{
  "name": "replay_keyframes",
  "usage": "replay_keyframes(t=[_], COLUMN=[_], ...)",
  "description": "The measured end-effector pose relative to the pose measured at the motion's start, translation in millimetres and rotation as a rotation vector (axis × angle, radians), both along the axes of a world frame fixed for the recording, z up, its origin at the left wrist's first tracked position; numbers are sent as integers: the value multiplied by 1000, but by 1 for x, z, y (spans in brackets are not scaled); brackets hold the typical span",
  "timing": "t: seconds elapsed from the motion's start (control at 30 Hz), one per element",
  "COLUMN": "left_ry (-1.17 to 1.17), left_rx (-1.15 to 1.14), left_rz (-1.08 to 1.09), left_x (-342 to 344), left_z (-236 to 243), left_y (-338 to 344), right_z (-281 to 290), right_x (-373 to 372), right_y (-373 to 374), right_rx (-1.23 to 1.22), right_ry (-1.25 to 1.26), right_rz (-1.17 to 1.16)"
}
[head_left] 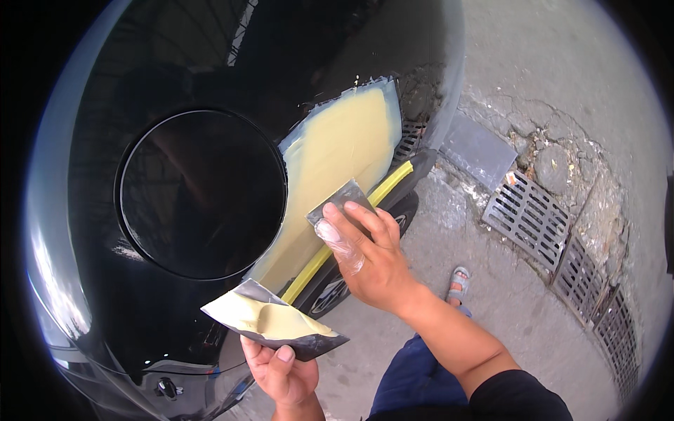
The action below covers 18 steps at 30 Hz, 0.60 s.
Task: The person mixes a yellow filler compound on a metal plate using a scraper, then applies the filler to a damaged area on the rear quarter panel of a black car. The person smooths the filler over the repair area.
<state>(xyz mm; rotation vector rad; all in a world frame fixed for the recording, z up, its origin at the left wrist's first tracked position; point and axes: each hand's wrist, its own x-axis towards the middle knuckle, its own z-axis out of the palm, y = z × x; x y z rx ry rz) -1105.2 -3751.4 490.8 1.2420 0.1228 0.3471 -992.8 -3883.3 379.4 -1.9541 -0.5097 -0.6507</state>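
My right hand (368, 256) grips a small dark flat spreader (345, 198), fingers pressed on its face. The spreader lies against the lower part of a pale yellow filler patch (344, 140) on a black car panel (337, 42). White residue coats the index finger. My left hand (279, 368) holds a dark flat plate (319, 346) from below, thumb at its near edge. A thick heap of pale yellow filler (270, 316) sits on that plate. Yellow masking tape (309, 274) runs along the wheel arch edge below the patch.
The round fuel flap (202, 195) is left of the patch. Beneath the arch is the car's wheel (330, 295). Metal drain grates (526, 214) and a grey flat slab (479, 151) lie on the ground at right. My sandalled foot (459, 281) stands on concrete.
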Motion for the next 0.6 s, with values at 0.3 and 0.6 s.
replay_keyframes(t=[0.3,0.6], left_ry=[70,34], left_rx=[-117,-66], left_rz=[-76,-36], left_x=[6,7], left_z=[2,4], left_y=[-12,-23], right_z=[38,8], right_x=[-58,34], right_y=[-65,-85], right_rx=[921,162], right_ry=[352,99], right_rz=[900,25])
